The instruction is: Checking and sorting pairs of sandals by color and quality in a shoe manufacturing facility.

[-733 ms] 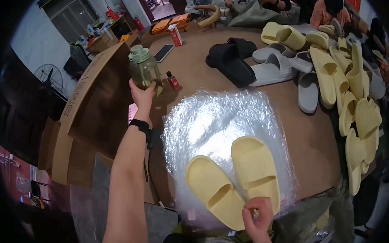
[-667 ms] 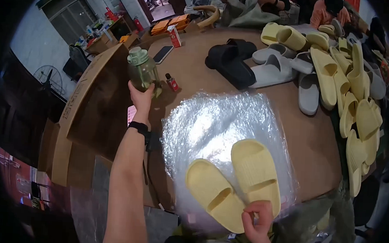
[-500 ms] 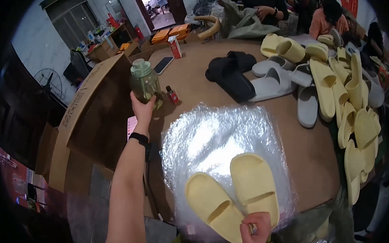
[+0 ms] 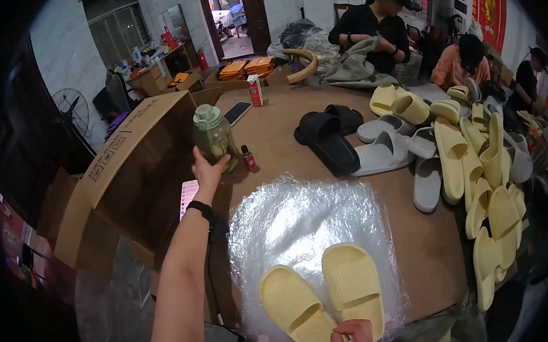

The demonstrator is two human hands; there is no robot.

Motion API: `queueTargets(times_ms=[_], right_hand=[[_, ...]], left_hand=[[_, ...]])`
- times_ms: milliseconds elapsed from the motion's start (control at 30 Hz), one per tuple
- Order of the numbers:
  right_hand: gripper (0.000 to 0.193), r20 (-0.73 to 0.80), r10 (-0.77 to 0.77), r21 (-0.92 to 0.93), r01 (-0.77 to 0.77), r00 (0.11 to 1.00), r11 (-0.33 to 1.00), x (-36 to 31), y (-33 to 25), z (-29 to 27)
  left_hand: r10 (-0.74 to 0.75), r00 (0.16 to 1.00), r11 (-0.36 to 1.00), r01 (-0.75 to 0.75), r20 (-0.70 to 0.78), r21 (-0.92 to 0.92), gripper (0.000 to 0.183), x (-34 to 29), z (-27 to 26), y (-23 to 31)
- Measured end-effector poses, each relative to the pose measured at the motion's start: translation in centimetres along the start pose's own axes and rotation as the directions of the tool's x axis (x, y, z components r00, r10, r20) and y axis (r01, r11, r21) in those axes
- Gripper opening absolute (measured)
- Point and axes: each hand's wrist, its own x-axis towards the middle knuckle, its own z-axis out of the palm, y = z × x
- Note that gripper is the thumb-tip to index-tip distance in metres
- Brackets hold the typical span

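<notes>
My left hand (image 4: 208, 175) reaches out and is closed around the lower part of a green-lidded, see-through water bottle (image 4: 214, 137) standing on the table. Close by the bottle is a small dark-capped bottle with a red label (image 4: 248, 158). My right hand (image 4: 353, 340) is curled at the table's near edge, over the front of the yellow slippers; its fingers hide whatever they may hold. The left yellow slipper (image 4: 283, 289) and the right yellow slipper (image 4: 349, 268) lie side by side, toes toward me, on a pile of clear plastic bags (image 4: 303, 209).
Black slippers (image 4: 328, 140), grey slippers (image 4: 383, 155) and a heap of yellow slippers (image 4: 451, 155) cover the table's right side. A cardboard box (image 4: 132, 163) stands open at the left, near a pink-screened phone (image 4: 188, 197). A dark phone (image 4: 238, 112) and a carton (image 4: 254, 91) lie farther back. People sit beyond.
My view has tilted up, so the scene sits lower and more of the people shows. My left hand stays at the water bottle, and my right hand stays curled by the slippers.
</notes>
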Motion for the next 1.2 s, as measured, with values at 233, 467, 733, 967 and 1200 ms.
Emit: queueTargets(times_ms=[233, 467, 733, 967, 1200], right_hand=[[0.016, -0.009, 0.017, 0.034, -0.017, 1.0, 0.999, -0.6, 0.6, 0.4], [0.016, -0.007, -0.001, 0.03, 0.001, 1.0, 1.0, -0.5, 0.6, 0.4], [0.015, -0.031, -0.027, 0.043, 0.028, 0.999, 0.999, -0.8, 1.0, 0.7], [0.015, -0.006, -0.024, 0.041, 0.024, 1.0, 0.999, -0.9, 1.3, 0.8], [0.015, -0.02, 0.012, 0.107, -0.01, 1.0, 0.994, -0.6, 0.6, 0.5]], left_hand=[[-0.027, 0.977, 0.976, 0.071, 0.212, -0.205, 0.113, -0.5, -0.5, -0.7], [0.079, 0.996, 0.987, -0.084, 0.044, 0.134, 0.058, -3.2, -2.5, 1.3], [0.396, 0.876, 0.88, -0.447, 0.274, 0.158, 0.023, -5.8, -2.4, 1.7], [0.288, 0.883, 0.894, -0.387, 0.37, 0.227, 0.018, -5.1, -1.4, 1.9], [0.246, 0.894, 0.912, -0.344, 0.374, 0.223, 0.012, -5.3, -1.2, 2.3]])
